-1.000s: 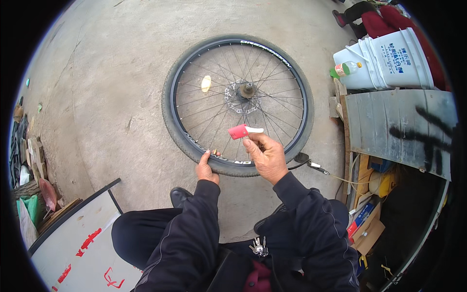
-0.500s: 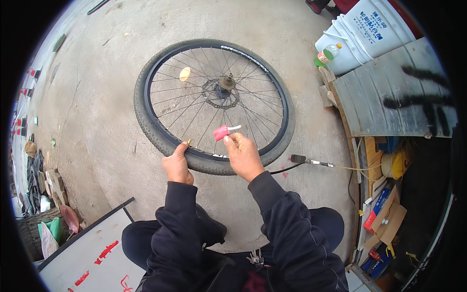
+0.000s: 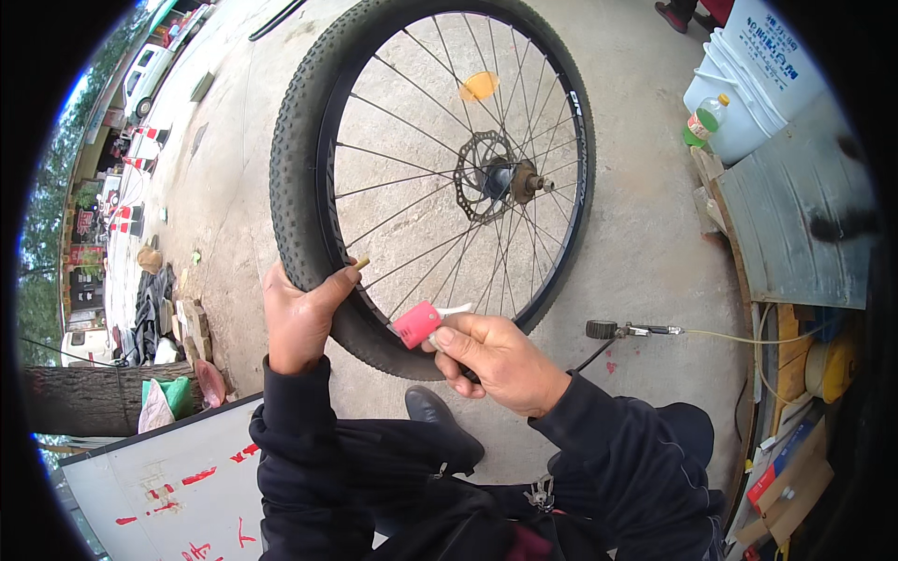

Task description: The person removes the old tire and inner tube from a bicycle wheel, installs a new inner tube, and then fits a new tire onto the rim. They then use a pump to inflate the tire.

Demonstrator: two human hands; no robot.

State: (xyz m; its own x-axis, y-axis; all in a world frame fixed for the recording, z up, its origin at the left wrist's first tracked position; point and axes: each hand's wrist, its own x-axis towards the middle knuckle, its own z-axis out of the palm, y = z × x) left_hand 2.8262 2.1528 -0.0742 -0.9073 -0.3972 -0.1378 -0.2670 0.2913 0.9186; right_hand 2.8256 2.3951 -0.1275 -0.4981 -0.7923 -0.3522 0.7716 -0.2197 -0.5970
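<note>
My left hand (image 3: 304, 313) grips the lower left of a bicycle wheel (image 3: 301, 178), fingers behind the black knobby tyre and thumb over the rim. A small brass-coloured valve stem (image 3: 362, 264) sticks out of the rim beside the thumb. The wheel is tilted, with its brake disc (image 3: 468, 187) and hub (image 3: 513, 180) facing up. My right hand (image 3: 500, 360) pinches a small pink piece with a white curved tip (image 3: 418, 324) between thumb and fingers, in front of the lower tyre. The exact kind of this piece does not show.
A pressure gauge (image 3: 601, 329) with a hose lies on the concrete floor to the right. White buckets (image 3: 734, 93), a green bottle (image 3: 706, 120) and a metal-sided box (image 3: 795, 196) stand at the right. A red-marked white board (image 3: 140, 467) is at the lower left.
The wheel has come up and nearer, tilting more upright, with my left hand moving left on it. My right hand has moved down and right, still holding the pink piece.
</note>
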